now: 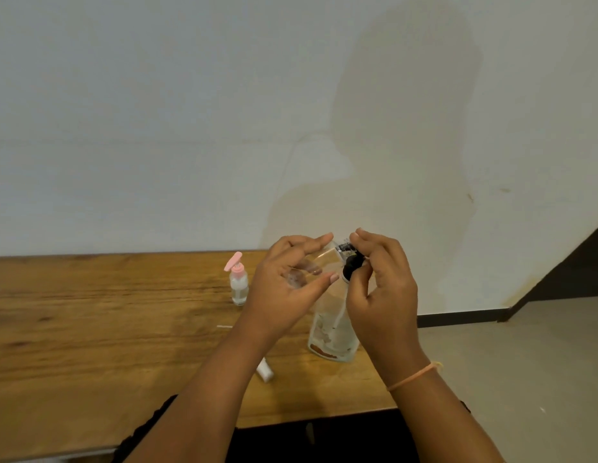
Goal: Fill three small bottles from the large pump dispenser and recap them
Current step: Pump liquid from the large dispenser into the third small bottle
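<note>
1. Left hand (pixel 287 279): grip holds a clear small bottle (pixel 316 267), tilted, above the tabletop (pixel 90 329).
2. Right hand (pixel 379 289): grip pinches a black cap (pixel 352 264) at the bottle's mouth.
3. Dispenser (pixel 332 332) stands beneath the hands; pink-pump bottle (pixel 238 282) stands left.

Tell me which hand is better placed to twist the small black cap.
Right. The right hand has its fingertips on the small black cap at the neck of the small clear plastic bottle. The left hand cradles the bottle's body, so it probably serves best steadying it.
</note>
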